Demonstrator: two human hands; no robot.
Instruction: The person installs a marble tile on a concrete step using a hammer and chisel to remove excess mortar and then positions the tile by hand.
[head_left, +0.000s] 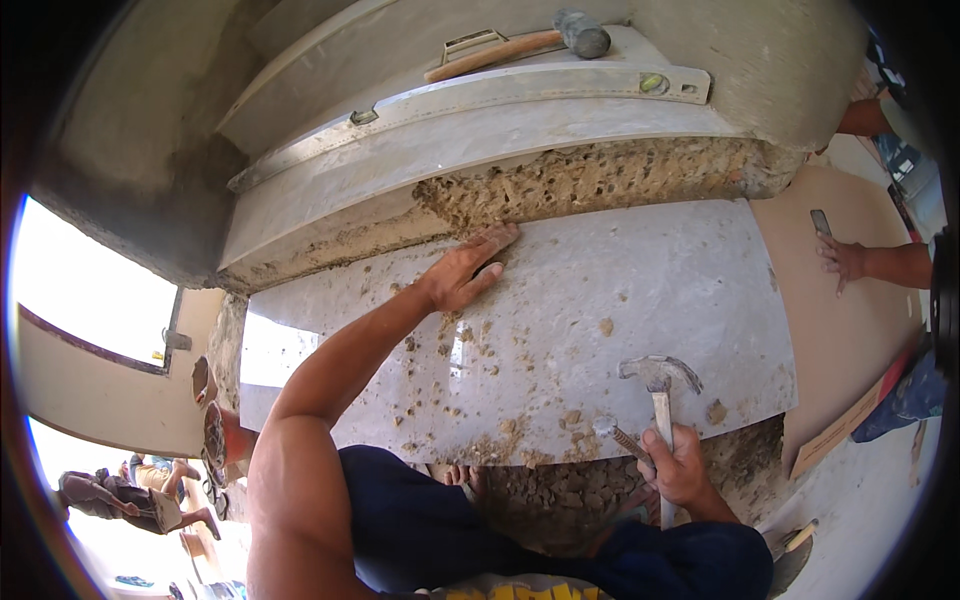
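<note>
So the person is crouching on a staircase that's getting tiled, and on the left side the left hand (468, 272) is lying flat and open, fingers spread, pressing on the back edge of the big grey stone slab (640, 290) right where it meets the rough mortar bed (600, 180) under the step above. The slab is covering the tread in front of the knees and is littered with crumbs of dried mortar (480, 375). Moving right, the right hand (678, 463) is gripping two tools at once – the handle of a claw hammer (659, 375) with its head pointing up over the slab's front edge, plus a chisel (622, 436) tucked in alongside. Looks to me like it's the chip-and-clean stage – knocking off old mortar so the riser area can seat properly. Next move probably needs the chisel passed to the free hand and set against the crusty mortar, with light taps so the slab isn't getting cracked. Up top a long spirit level (480, 105) and a mallet (530, 42) are lying on the upper step, and far right another person's hand (842, 258) is resting on a board (850, 330).
</note>
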